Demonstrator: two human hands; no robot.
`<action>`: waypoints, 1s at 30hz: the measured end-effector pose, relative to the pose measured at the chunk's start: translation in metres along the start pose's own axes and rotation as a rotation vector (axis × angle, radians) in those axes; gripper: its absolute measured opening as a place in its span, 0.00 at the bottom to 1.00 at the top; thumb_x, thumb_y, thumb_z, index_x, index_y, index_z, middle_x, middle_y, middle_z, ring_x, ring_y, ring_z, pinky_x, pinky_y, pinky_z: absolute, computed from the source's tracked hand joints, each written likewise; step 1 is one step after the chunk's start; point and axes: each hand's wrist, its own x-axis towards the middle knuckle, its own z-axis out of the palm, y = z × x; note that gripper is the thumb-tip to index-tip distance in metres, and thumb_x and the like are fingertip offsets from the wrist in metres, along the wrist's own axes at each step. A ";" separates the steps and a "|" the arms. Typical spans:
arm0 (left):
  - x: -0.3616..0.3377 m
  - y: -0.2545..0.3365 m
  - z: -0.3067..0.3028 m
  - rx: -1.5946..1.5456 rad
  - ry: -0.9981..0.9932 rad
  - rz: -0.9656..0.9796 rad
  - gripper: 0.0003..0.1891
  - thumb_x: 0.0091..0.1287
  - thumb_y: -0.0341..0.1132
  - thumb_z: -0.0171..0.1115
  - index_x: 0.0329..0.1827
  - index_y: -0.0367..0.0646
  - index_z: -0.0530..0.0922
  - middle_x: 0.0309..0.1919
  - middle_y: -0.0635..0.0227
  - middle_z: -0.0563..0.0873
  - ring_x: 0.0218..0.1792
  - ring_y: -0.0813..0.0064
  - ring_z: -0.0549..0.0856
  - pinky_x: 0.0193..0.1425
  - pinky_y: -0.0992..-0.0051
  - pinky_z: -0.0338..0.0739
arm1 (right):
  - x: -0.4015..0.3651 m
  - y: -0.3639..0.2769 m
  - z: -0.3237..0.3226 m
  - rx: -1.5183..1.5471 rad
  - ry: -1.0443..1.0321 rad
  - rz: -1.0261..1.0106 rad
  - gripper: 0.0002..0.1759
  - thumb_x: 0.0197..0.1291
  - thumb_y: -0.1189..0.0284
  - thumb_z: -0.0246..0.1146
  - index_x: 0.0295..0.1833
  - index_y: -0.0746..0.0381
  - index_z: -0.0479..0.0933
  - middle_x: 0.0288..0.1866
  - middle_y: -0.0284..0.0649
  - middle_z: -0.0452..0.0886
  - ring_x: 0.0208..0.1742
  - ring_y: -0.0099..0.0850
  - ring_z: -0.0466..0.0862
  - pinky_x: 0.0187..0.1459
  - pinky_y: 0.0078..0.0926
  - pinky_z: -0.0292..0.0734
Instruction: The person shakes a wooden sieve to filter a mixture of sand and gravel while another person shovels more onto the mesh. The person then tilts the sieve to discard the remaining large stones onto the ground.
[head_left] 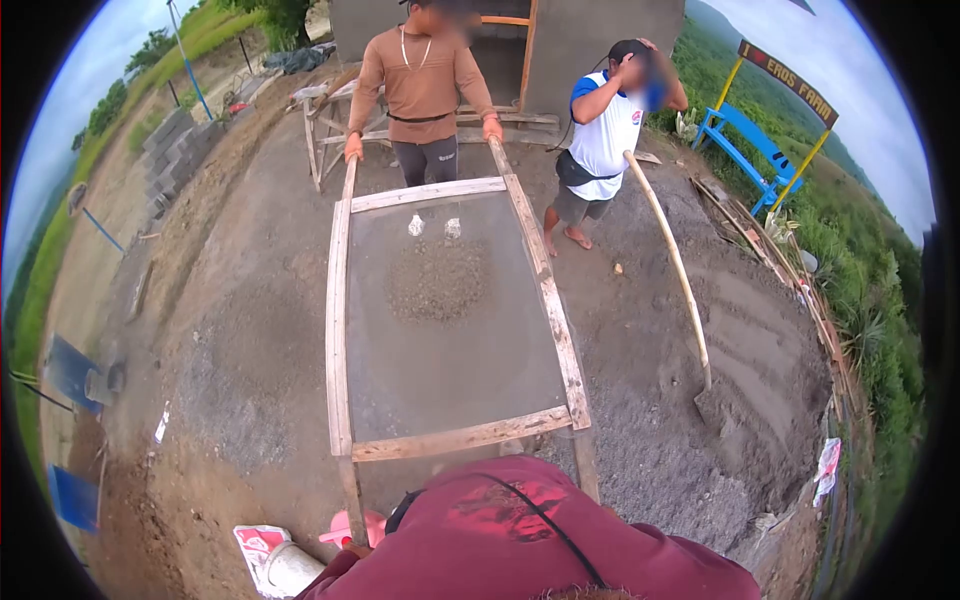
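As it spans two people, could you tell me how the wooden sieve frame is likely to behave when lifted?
Probably stiff along its length: the sieve frame has long timber rails. Likely awkward rather than heavy, since it is mostly mesh. The gravel pile would probably slide if it tilts.

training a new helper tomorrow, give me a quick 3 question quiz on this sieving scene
1. True or false: a pile of gravel lies on the sieve.
2. Fill in: the long wooden handle beside the person in the white shirt belongs to a ____.
3. Who grips the far end of the sieve?
A) the person in the brown shirt
B) the person in the white shirt

Key: 1 true; 2 shovel; 3 A.
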 end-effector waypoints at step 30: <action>0.005 0.043 -0.038 0.076 -0.022 0.186 0.11 0.54 0.36 0.69 0.32 0.37 0.87 0.25 0.57 0.89 0.25 0.65 0.89 0.31 0.65 0.83 | 0.066 0.002 0.001 0.067 -0.134 -0.068 0.18 0.46 0.67 0.74 0.40 0.70 0.85 0.32 0.46 0.87 0.27 0.41 0.86 0.32 0.38 0.80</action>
